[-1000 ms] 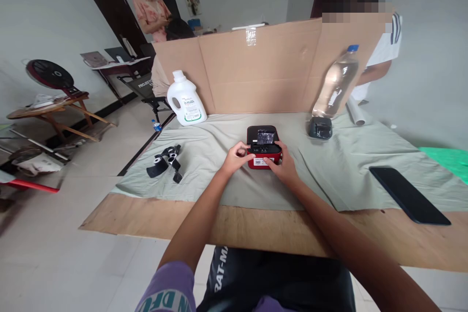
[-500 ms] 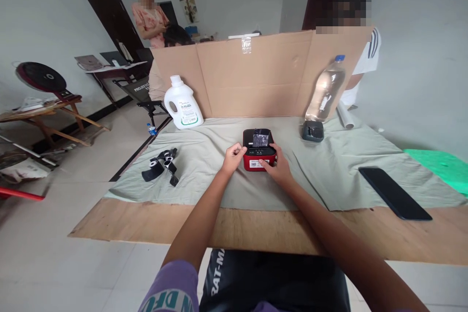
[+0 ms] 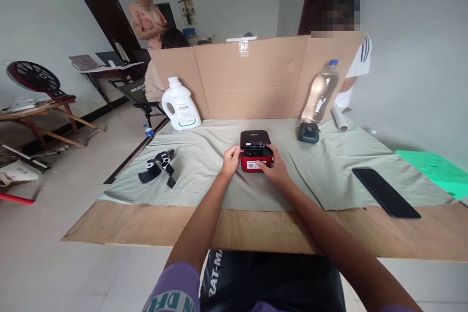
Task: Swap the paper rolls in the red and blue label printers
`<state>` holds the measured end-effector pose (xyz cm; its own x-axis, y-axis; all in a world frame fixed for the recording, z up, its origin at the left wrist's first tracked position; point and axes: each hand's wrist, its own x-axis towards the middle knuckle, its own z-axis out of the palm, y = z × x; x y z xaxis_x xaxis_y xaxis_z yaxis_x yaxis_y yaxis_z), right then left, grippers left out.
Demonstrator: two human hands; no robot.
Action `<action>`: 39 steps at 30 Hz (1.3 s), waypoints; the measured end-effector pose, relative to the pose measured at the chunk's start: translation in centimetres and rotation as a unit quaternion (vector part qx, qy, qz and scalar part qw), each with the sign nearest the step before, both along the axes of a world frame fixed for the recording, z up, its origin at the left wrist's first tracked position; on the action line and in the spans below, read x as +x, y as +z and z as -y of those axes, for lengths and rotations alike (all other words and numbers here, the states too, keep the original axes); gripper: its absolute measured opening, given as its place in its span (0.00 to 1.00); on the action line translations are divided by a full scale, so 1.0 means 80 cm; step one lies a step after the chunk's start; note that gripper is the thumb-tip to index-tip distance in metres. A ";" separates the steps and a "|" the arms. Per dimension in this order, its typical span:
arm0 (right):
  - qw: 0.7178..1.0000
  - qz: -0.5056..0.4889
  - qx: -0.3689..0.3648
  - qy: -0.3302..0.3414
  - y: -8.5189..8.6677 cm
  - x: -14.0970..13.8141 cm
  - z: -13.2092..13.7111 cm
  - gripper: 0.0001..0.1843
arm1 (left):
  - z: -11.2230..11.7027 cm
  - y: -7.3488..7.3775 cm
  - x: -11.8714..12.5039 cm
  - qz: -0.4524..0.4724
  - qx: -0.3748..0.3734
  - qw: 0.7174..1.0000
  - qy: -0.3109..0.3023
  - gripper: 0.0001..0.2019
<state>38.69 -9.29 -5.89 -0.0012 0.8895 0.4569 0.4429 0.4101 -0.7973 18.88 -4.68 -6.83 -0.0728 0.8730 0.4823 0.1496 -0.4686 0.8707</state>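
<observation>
A small label printer (image 3: 255,135), black on top with red sides and a white sticker on its front, sits on the cloth in the middle of the table. A dark, shiny strip (image 3: 257,145) shows at the slot across its top. My left hand (image 3: 231,160) is closed at the printer's left edge, thumb near the top. Around the right front corner, my right hand (image 3: 275,165) grips it, with the thumb on the front by the sticker and fingers along the right side.
Black rolls of ribbon or tape (image 3: 158,166) lie to the left. A white jug (image 3: 180,107) and a water bottle (image 3: 320,91) stand before the cardboard screen (image 3: 252,83). A small dark box (image 3: 309,133) is below the bottle. A phone (image 3: 385,192) lies right. Other people are beyond the screen.
The shiny strip stood up over the printer's lid earlier; now it sits lower at the slot and more of the lid shows. Both hands stay at the printer. The view has shifted slightly.
</observation>
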 end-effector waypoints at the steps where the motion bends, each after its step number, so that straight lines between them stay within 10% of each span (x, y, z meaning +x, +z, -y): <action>1: 1.000 0.002 -0.001 0.000 0.000 0.000 0.000 0.38 | 0.003 0.000 0.000 -0.005 0.000 1.000 0.006 0.29; 18: 0.997 -0.008 0.039 0.059 -0.019 0.016 -0.010 0.46 | 0.028 0.011 0.008 -0.258 0.196 0.941 0.099 0.16; 27: 0.998 0.041 0.035 0.030 0.049 0.035 -0.053 0.20 | 0.026 0.005 0.008 -0.233 0.179 0.952 0.089 0.15; 33: 0.911 0.364 -0.092 0.172 0.096 -0.018 -0.148 0.12 | 0.026 0.004 0.006 -0.232 0.184 0.951 0.087 0.15; 39: 0.873 0.413 -0.156 0.206 0.089 -0.057 -0.193 0.08 | 0.028 0.006 0.005 -0.218 0.182 0.956 0.080 0.15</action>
